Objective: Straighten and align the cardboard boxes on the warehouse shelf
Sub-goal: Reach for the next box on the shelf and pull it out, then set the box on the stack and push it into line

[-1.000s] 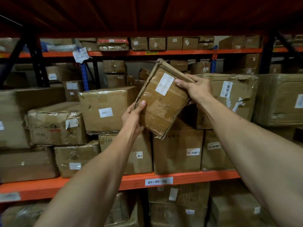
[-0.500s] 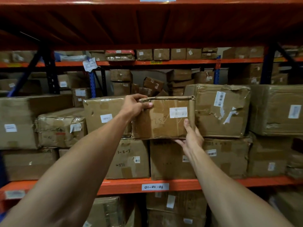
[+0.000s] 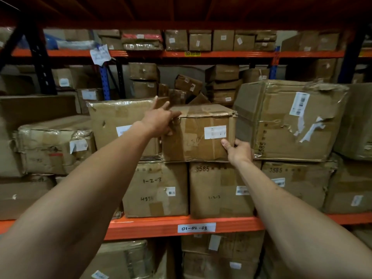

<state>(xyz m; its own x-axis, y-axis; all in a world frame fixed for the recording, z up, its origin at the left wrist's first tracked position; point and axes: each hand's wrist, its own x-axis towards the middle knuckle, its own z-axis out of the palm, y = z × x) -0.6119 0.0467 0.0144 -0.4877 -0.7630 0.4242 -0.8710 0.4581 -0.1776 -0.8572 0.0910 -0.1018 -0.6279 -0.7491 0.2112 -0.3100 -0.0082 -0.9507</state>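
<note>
A small taped cardboard box [image 3: 198, 135] with a white label sits level on top of two lower boxes [image 3: 157, 190] [image 3: 220, 190], between a larger box on its left [image 3: 120, 121] and a torn large box on its right [image 3: 289, 121]. My left hand [image 3: 161, 120] rests on the small box's upper left corner, thumb on the front, fingers spread and partly lifted. My right hand [image 3: 238, 151] grips its lower right corner, thumb on the front face.
The orange shelf beam [image 3: 181, 226] carries a tag reading 01-02-03. More boxes fill the shelf on both sides [image 3: 54, 146] [image 3: 354, 121], the level below and the racks behind. A dark upright post [image 3: 38, 57] stands at the left.
The small box went from tilted in the air to level on the lower boxes, pushed back between its neighbours. My left fingers have loosened; my right hand slid to the lower right corner.
</note>
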